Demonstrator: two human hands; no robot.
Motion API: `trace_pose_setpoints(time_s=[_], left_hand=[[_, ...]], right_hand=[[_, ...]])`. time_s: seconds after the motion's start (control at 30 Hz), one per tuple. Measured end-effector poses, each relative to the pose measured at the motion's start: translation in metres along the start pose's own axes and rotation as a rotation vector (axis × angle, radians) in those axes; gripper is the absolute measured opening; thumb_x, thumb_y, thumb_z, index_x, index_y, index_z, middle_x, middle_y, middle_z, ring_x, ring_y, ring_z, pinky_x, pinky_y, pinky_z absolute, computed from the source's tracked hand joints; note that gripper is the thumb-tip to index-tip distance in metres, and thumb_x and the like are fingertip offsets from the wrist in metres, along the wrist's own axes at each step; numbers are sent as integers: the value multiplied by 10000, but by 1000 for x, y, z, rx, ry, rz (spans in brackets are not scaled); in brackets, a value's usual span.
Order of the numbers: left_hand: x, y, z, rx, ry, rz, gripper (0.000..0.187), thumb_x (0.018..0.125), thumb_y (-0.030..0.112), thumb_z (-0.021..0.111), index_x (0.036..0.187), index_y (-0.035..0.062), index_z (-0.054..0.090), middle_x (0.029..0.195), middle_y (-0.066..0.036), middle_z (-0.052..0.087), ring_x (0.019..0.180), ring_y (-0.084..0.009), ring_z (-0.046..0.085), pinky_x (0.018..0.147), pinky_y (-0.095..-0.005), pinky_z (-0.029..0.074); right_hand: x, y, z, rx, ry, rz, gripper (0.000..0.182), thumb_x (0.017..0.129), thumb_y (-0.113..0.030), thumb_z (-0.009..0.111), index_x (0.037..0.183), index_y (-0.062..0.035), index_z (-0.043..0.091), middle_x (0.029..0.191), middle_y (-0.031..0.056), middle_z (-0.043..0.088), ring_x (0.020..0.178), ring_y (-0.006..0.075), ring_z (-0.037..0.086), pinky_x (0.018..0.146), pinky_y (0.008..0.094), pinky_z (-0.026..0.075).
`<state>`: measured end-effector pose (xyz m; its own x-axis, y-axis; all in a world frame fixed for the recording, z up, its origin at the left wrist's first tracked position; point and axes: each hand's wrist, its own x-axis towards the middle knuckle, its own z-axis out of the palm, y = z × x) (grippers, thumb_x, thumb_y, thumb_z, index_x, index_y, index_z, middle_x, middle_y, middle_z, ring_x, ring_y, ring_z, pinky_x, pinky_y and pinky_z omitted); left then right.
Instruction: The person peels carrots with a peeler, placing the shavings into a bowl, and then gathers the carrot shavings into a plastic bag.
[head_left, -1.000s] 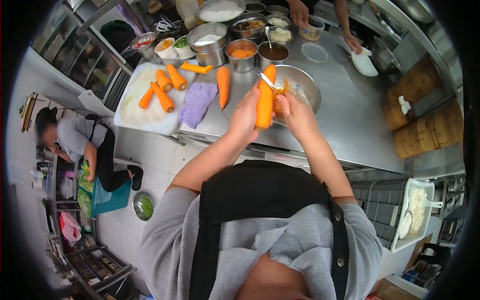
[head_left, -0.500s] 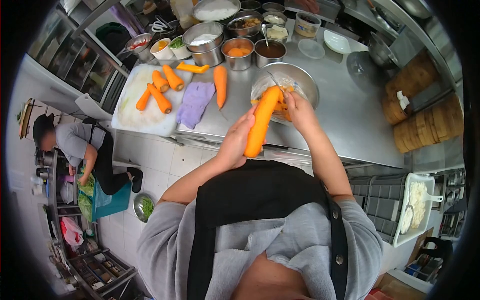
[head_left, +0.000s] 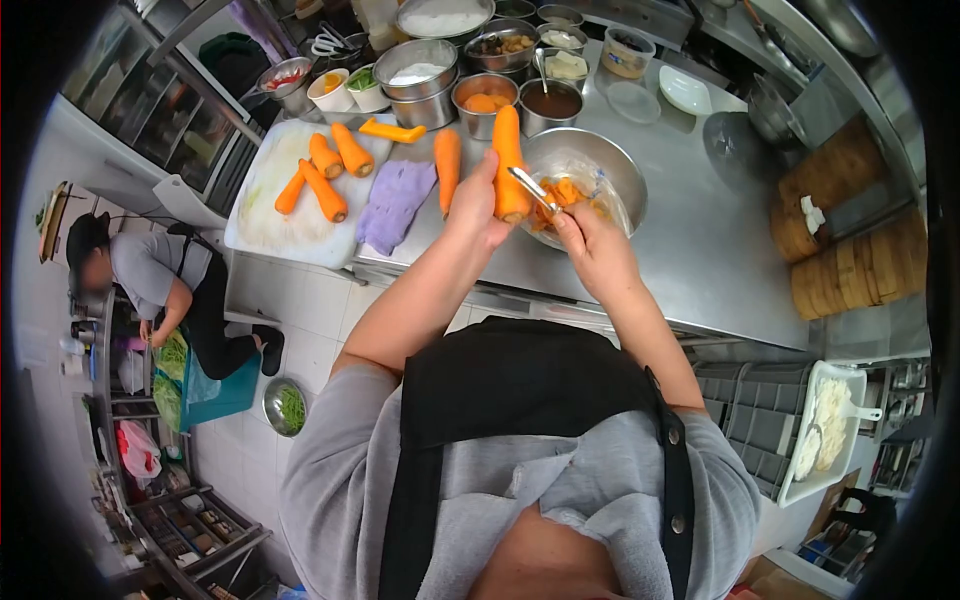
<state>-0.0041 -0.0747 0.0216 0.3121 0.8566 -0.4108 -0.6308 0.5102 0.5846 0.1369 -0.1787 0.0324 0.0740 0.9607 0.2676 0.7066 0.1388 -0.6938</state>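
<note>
My left hand (head_left: 474, 208) is closed around a large carrot (head_left: 508, 160), its thick stem end toward me and its other end pointing away across the counter. In my right hand (head_left: 600, 248) is a metal peeler (head_left: 532, 188), its head close beside the carrot's near end. Beneath the peeler, a steel bowl (head_left: 630, 175) lined with clear plastic holds orange peelings (head_left: 570, 192). Another carrot (head_left: 447, 165) lies on the counter just left of my left hand, beside a purple cloth (head_left: 395, 205).
On the left, a white cutting board (head_left: 262, 225) carries several carrots (head_left: 325, 190). Steel containers (head_left: 420, 105) of ingredients line the back. Bamboo steamers (head_left: 860, 265) stand at the right. A person (head_left: 165, 265) works over a teal bin (head_left: 225, 395) at far left.
My left hand has moved the carrot away from my body and turned it upright in view. The peeler has come down from the carrot's far part to beside its near end.
</note>
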Motion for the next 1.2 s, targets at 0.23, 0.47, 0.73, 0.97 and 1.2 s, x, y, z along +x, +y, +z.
trace_pose_setpoints(time_s=[0.23, 0.47, 0.73, 0.97, 1.2], left_hand=[[11, 3, 17, 34, -62, 52, 404, 992, 426, 359, 1086, 52, 475, 893, -106, 553, 755, -231, 560, 639, -395, 494], [14, -5, 18, 70, -164, 104, 389, 998, 403, 352, 1118, 49, 458, 895, -104, 562, 726, -219, 559, 608, -371, 491], [-14, -26, 11, 268, -189, 35, 396, 990, 411, 362, 1084, 52, 501, 848, -92, 584, 669, -190, 577, 550, -341, 497], [-53, -29, -13, 308, -185, -67, 403, 986, 422, 370, 1108, 62, 505, 870, -86, 581, 695, -180, 570, 568, -336, 497], [-85, -27, -41, 372, -228, -111, 386, 990, 421, 363, 1146, 84, 471, 883, -72, 565, 712, -164, 567, 579, -319, 505]], right_hand=[[-5, 1, 0, -244, 58, -76, 299, 923, -362, 514, 944, -68, 565, 720, 156, 635, 653, 366, 616, 571, 472, 471], [-7, 0, -3, -293, 40, -24, 311, 940, -377, 475, 932, -76, 553, 728, 158, 638, 663, 361, 622, 571, 472, 472], [16, 18, -9, -210, 13, 47, 434, 961, -439, 392, 988, -48, 578, 782, 209, 641, 751, 411, 608, 653, 499, 466], [22, 32, 7, -120, 45, 41, 481, 966, -444, 377, 978, -15, 595, 817, 233, 639, 799, 419, 605, 685, 488, 466], [21, 36, 16, -92, -7, 108, 501, 969, -444, 375, 961, 1, 605, 839, 244, 636, 824, 423, 601, 725, 489, 462]])
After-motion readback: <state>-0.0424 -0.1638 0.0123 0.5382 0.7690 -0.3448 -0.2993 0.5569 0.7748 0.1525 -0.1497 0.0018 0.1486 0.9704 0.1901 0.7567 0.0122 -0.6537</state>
